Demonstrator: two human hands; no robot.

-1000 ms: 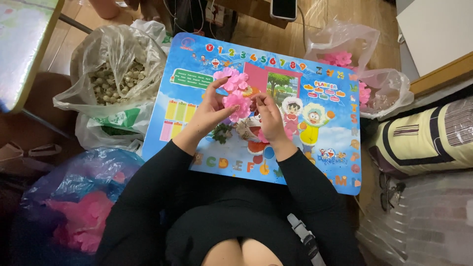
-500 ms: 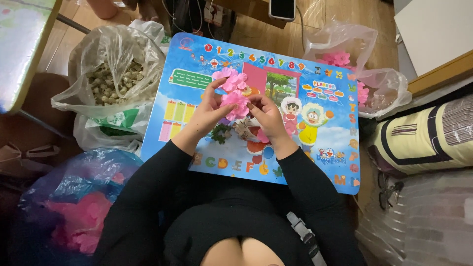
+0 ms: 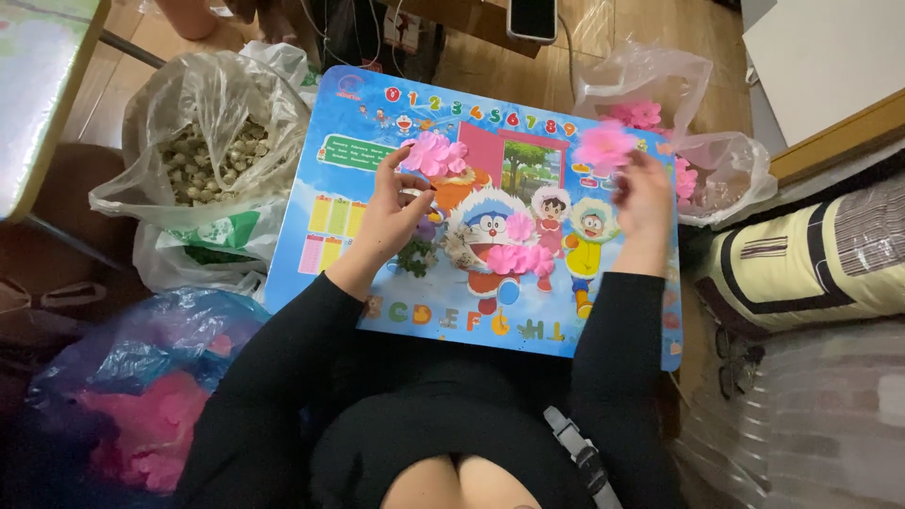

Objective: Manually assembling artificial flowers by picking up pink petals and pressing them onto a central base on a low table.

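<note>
A blue children's board [image 3: 377, 113] with cartoon figures, numbers and letters lies across my lap. My left hand [image 3: 391, 217] is raised over its middle and pinches a cluster of pink fabric flowers [image 3: 436, 155]. Out at the board's right edge, my right hand [image 3: 644, 193] holds a single pink flower [image 3: 603, 143] beside the clear bag. More pink flower pieces [image 3: 520, 259] lie on the board between my hands, next to a small dark green sprig [image 3: 412, 256].
A clear bag of small beige pieces [image 3: 203, 155] sits left of the board. A clear bag with pink flowers [image 3: 693, 155] is at the right. A blue bag holding pink petals [image 3: 141, 415] lies at lower left. A striped cushion [image 3: 811, 254] is at right.
My hands were together at the board's middle, both on the pink cluster. My right hand has since swung out to the right with one flower, while the left keeps the cluster.
</note>
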